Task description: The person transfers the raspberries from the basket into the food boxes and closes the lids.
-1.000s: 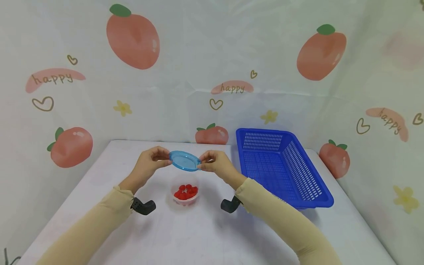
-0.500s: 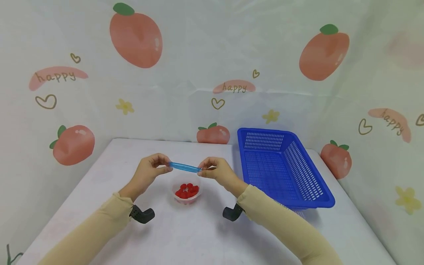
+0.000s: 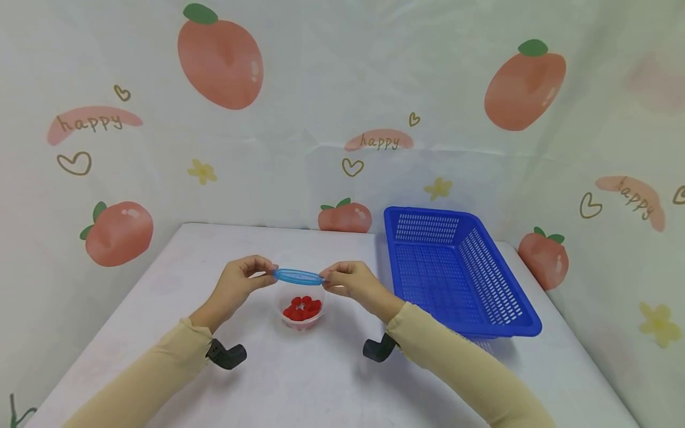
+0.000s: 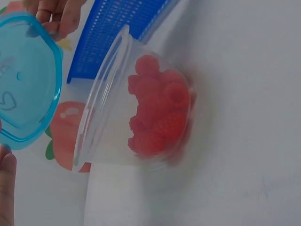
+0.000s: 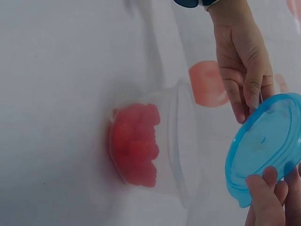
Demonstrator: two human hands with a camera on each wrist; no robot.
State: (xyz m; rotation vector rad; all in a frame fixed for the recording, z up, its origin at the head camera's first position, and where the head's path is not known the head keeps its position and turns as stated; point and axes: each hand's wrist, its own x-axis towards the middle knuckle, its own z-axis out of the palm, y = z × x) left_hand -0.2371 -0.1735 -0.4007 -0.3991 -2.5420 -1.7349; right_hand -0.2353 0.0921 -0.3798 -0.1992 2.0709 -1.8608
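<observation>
A blue translucent lid (image 3: 298, 277) is held between both hands above a clear round bowl (image 4: 110, 103) of red raspberries (image 3: 302, 309). My left hand (image 3: 235, 285) pinches its left edge with thumb and fingers, and my right hand (image 3: 364, 286) pinches the right edge. In the right wrist view the lid (image 5: 263, 141) is tilted and stands apart from the bowl's rim, with the left hand (image 5: 244, 61) at its far edge. Raspberries (image 4: 160, 108) fill the bottom of the bowl, seen through its side in the left wrist view.
A blue perforated basket (image 3: 433, 279) stands on the white table (image 3: 299, 380) to the right of the bowl, partly behind the right forearm. Behind the table hangs a pale cloth (image 3: 299, 77) printed with fruit, hearts and flowers.
The lid has come down closer to the bowl, and its tilt has changed, from a wide oval through edge-on to a narrow oval. Both hands lowered with it, still pinching it.
</observation>
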